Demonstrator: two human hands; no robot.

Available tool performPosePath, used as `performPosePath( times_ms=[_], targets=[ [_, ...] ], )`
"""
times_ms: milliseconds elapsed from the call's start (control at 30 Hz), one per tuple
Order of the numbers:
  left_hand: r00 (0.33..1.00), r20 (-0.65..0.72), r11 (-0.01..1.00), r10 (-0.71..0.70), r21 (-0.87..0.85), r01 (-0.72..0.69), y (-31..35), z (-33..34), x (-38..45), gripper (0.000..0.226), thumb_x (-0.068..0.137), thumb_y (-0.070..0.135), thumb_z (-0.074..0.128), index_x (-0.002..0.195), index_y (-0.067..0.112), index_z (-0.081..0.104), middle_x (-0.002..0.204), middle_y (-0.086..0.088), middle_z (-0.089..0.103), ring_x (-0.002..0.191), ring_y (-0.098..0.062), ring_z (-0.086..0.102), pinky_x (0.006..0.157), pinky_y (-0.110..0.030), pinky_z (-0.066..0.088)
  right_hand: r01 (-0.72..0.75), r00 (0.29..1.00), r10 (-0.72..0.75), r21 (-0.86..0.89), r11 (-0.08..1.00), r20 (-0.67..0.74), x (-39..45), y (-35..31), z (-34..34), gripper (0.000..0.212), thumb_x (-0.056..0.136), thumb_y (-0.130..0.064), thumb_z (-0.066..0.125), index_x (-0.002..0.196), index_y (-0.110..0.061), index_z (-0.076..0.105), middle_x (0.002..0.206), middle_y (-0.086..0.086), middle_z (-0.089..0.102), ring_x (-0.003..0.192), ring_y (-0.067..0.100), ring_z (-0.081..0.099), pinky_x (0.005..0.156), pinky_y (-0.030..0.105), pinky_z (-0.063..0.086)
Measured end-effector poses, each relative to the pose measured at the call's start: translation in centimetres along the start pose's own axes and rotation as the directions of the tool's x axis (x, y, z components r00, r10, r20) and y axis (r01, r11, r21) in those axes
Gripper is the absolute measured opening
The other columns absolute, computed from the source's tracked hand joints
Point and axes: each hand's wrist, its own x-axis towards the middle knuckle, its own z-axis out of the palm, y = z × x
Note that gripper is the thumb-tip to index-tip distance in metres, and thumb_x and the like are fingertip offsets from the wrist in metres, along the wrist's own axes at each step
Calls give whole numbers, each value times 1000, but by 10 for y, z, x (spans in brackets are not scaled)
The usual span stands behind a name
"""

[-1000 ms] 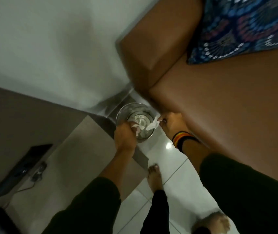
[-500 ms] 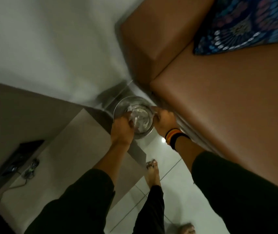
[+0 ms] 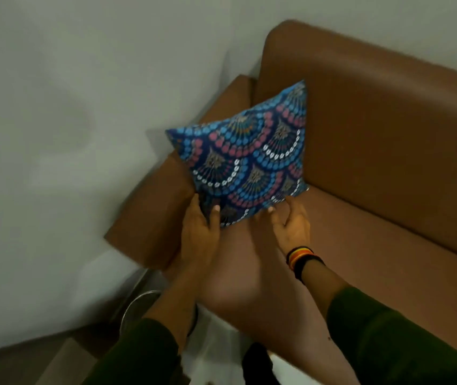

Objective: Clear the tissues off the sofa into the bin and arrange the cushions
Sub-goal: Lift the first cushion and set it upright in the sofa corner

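Note:
A blue cushion (image 3: 249, 159) with pink and white fan patterns stands tilted in the corner of the brown sofa (image 3: 383, 168), leaning on the backrest and left armrest. My left hand (image 3: 201, 229) grips its lower left corner, thumb on the front face. My right hand (image 3: 291, 223) reaches to the cushion's lower edge with fingers spread, fingertips touching the fabric. The metal bin (image 3: 135, 307) sits on the floor by the armrest, mostly hidden behind my left forearm. No tissues are visible.
A pale wall (image 3: 82, 134) runs along the left, close to the sofa's armrest (image 3: 152, 212). The sofa seat (image 3: 360, 259) stretches to the right. White floor tiles (image 3: 216, 357) show between my arms at the bottom.
Both hands have left the bin and risen to the sofa. The view has swung up from the floor to the cushion. My left hand has taken hold of the cushion's corner.

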Motion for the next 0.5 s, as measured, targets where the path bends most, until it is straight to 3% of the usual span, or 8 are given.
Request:
performPosePath(
  times_ms=[200, 400, 500],
  targets=[
    [984, -142, 994, -107, -24, 105, 14, 55, 48, 80, 97, 62, 50, 159, 19, 22, 153, -10, 40, 141, -28, 40, 115, -49, 41, -107, 994, 114, 285, 953, -5, 130, -18, -25, 97, 76, -71, 65, 149, -18, 32, 152, 4, 39, 135, 27, 45, 109, 48, 43],
    [939, -265, 961, -219, -226, 160, 19, 85, 58, 81, 91, 67, 55, 154, 23, 30, 150, 1, 41, 136, -16, 43, 110, -33, 41, -177, 981, 124, 419, 891, 151, 188, 2, -17, 111, 61, -76, 73, 149, -29, 23, 146, -3, 45, 127, 23, 52, 103, 37, 47],
    [927, -268, 930, -264, -324, 171, 30, 94, 59, 82, 90, 67, 55, 154, 25, 26, 140, 15, 39, 128, -6, 44, 103, -23, 40, -147, 988, 110, 421, 895, 112, 183, 10, -24, 111, 56, -78, 75, 146, -30, 29, 144, -6, 47, 127, 21, 52, 105, 42, 48]
  ],
)
